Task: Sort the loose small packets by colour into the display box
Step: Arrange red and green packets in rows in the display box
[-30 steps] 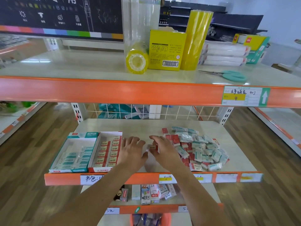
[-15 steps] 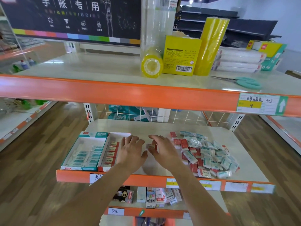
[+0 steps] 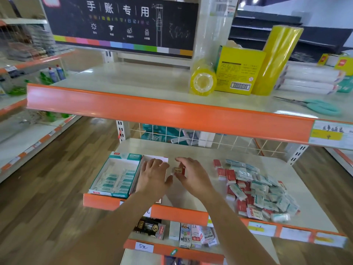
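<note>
A red packet (image 3: 179, 170) is pinched by the right hand (image 3: 193, 175) just beside the display box (image 3: 122, 174). The left hand (image 3: 152, 176) is spread flat over the box's red side. Placement there seems due next; the pile (image 3: 256, 190) remains unsorted.

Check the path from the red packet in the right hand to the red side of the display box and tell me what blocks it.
The left hand does. It hovers open over the red compartment, directly between it and the red packet pinched in the right hand. Nothing else visible lies on that short stretch of shelf.
</note>
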{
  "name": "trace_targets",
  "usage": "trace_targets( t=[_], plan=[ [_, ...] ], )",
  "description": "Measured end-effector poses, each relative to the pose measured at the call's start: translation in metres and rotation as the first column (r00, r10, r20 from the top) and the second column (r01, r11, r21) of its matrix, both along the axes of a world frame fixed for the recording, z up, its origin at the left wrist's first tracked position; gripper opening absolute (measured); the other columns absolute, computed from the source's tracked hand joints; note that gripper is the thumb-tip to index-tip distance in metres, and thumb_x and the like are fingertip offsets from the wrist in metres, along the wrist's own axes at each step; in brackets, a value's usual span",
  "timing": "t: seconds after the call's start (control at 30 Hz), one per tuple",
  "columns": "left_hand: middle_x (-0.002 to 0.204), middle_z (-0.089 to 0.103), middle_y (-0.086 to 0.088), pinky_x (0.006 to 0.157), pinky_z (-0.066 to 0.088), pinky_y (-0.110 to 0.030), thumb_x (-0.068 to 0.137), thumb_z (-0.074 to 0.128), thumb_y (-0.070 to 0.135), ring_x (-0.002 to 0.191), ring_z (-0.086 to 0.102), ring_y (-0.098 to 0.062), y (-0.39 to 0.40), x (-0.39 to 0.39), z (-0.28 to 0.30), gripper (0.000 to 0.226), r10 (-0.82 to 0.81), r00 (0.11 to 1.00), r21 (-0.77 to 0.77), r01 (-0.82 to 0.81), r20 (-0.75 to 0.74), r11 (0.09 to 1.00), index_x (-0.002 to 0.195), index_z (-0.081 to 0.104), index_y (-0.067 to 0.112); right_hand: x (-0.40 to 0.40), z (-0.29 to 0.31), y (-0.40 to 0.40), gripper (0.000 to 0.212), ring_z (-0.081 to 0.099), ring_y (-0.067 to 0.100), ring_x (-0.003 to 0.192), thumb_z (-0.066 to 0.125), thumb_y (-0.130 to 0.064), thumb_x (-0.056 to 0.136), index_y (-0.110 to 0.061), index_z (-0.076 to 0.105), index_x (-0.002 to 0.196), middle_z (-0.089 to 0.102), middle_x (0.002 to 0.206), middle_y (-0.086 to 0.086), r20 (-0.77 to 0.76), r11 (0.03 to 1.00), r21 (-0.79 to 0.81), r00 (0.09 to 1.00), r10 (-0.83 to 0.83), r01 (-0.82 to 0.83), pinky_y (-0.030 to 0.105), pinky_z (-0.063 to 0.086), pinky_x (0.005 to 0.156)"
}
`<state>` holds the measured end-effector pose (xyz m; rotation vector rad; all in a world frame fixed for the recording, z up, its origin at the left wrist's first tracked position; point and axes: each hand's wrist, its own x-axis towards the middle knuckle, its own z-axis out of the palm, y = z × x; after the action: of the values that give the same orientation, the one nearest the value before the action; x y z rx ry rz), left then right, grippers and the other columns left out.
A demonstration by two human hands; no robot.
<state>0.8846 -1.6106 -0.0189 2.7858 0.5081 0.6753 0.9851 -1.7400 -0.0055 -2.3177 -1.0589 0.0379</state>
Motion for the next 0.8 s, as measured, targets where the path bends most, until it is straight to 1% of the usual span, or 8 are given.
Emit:
trace_targets(
  t=[0.17, 0.27, 0.37, 0.43, 0.53, 0.6, 0.67, 0.8],
  plan=[
    [0.103, 0.065, -0.006, 0.091, 0.046, -0.046, 0.074, 0.057, 0.039, 0.101, 0.057, -0.029, 0.018, -0.01, -0.003, 0.034, 0.041, 0.999, -0.03, -0.041, -0.006, 0.999, 0.097, 0.069, 0.017, -0.005, 0.005, 0.018, 0.045, 0.051, 0.016, 0.111, 0.064, -0.031, 0.093, -0.027, 0.052, 0.136, 0.061, 0.118, -0.005, 0.019, 0.999, -0.015, 0.999, 0.038, -0.038, 0.033, 0.046, 0.091],
    [0.105, 0.065, -0.007, 0.092, 0.046, -0.048, 0.077, 0.042, 0.049, 0.101, 0.058, -0.03, 0.024, -0.016, -0.001, 0.047, 0.074, 0.996, -0.02, -0.075, -0.056, 0.997, 0.097, 0.07, 0.017, -0.009, 0.006, 0.028, 0.045, 0.051, 0.018, 0.116, 0.064, -0.03, 0.092, -0.028, 0.053, 0.136, 0.061, 0.125, -0.004, 0.033, 0.998, -0.021, 0.998, 0.058, -0.057, 0.034, 0.046, 0.094],
    [0.112, 0.063, -0.007, 0.099, 0.041, -0.048, 0.076, 0.03, 0.051, 0.108, 0.055, -0.029, 0.029, -0.021, 0.003, 0.058, 0.07, 0.995, -0.03, -0.072, -0.072, 0.997, 0.103, 0.069, 0.016, -0.013, 0.006, 0.038, 0.045, 0.051, 0.018, 0.118, 0.064, -0.028, 0.092, -0.027, 0.052, 0.136, 0.06, 0.127, -0.004, 0.036, 0.997, -0.028, 0.997, 0.075, -0.074, 0.033, 0.045, 0.096],
    [0.115, 0.062, -0.006, 0.102, 0.039, -0.047, 0.078, 0.033, 0.047, 0.111, 0.053, -0.028, 0.032, -0.025, 0.005, 0.053, 0.08, 0.994, -0.029, -0.083, -0.077, 0.996, 0.106, 0.067, 0.017, -0.015, 0.007, 0.043, 0.045, 0.051, 0.017, 0.118, 0.064, -0.027, 0.093, -0.028, 0.052, 0.136, 0.06, 0.128, -0.004, 0.045, 0.996, -0.028, 0.996, 0.083, -0.082, 0.032, 0.044, 0.095],
    [0.12, 0.06, -0.004, 0.105, 0.036, -0.046, 0.081, 0.052, 0.037, 0.115, 0.05, -0.026, 0.038, -0.029, 0.005, 0.036, 0.092, 0.992, -0.045, -0.095, -0.082, 0.994, 0.11, 0.065, 0.019, -0.018, 0.008, 0.05, 0.044, 0.05, 0.017, 0.119, 0.064, -0.028, 0.093, -0.028, 0.052, 0.136, 0.06, 0.128, -0.005, 0.045, 0.995, -0.029, 0.995, 0.094, -0.093, 0.031, 0.043, 0.095],
    [0.121, 0.059, -0.004, 0.106, 0.034, -0.046, 0.081, 0.059, 0.034, 0.116, 0.049, -0.025, 0.04, -0.032, 0.004, 0.037, 0.098, 0.992, -0.041, -0.102, -0.083, 0.994, 0.114, 0.063, 0.021, -0.02, 0.008, 0.055, 0.045, 0.049, 0.016, 0.12, 0.064, -0.028, 0.093, -0.029, 0.051, 0.137, 0.059, 0.129, -0.005, 0.04, 0.995, -0.037, 0.994, 0.098, -0.097, 0.032, 0.044, 0.095],
    [0.122, 0.059, -0.003, 0.106, 0.034, -0.045, 0.082, 0.06, 0.036, 0.117, 0.048, -0.025, 0.043, -0.034, 0.004, 0.04, 0.109, 0.99, -0.028, -0.112, -0.085, 0.993, 0.118, 0.061, 0.021, -0.022, 0.008, 0.059, 0.047, 0.049, 0.016, 0.121, 0.065, -0.028, 0.093, -0.029, 0.051, 0.137, 0.059, 0.129, -0.005, 0.035, 0.994, -0.048, 0.994, 0.104, -0.102, 0.033, 0.044, 0.096],
    [0.127, 0.055, -0.004, 0.108, 0.03, -0.044, 0.086, 0.054, 0.042, 0.121, 0.045, -0.026, 0.049, -0.038, 0.005, 0.046, 0.114, 0.987, -0.02, -0.117, -0.112, 0.993, 0.127, 0.056, 0.022, -0.027, 0.008, 0.066, 0.049, 0.049, 0.016, 0.12, 0.065, -0.025, 0.092, -0.029, 0.05, 0.138, 0.059, 0.129, -0.006, 0.028, 0.992, -0.061, 0.993, 0.113, -0.112, 0.034, 0.045, 0.097]
  ],
)
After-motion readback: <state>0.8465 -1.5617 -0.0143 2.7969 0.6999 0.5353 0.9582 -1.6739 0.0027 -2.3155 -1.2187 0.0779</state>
